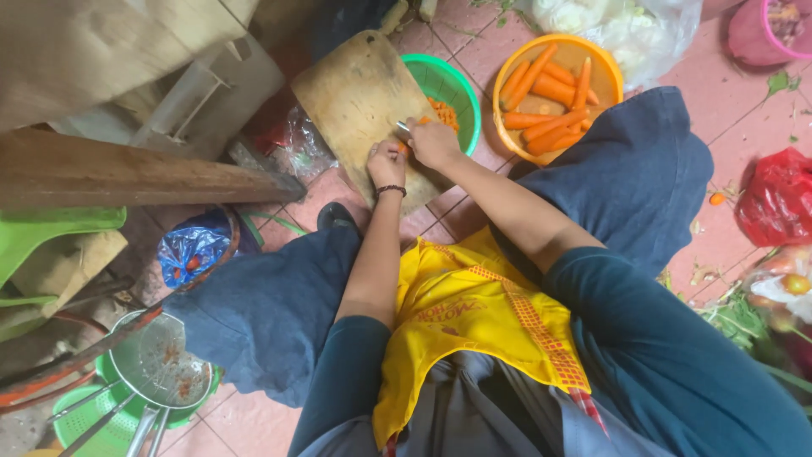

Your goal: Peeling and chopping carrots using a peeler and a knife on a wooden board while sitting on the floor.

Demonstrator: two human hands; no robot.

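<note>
pink floor tiles (719, 93) spread under a seated person's knees, with a wooden cutting board (351, 93) lying on them between the legs. on the board's near right edge the left hand (386, 165), a dark band at its wrist, presses curled fingers onto a small piece of carrot (404, 149). the right hand (434, 142) is clenched around a knife (403, 126), only a bit of blade showing beside the piece. just beyond, a green basket (452, 85) holds chopped carrot, touching the board's right side. next to it an orange bowl (592, 63) holds whole peeled carrots. a metal strainer (161, 368) rests over green baskets at lower left, and a red bag (776, 195) lies at right.
</note>
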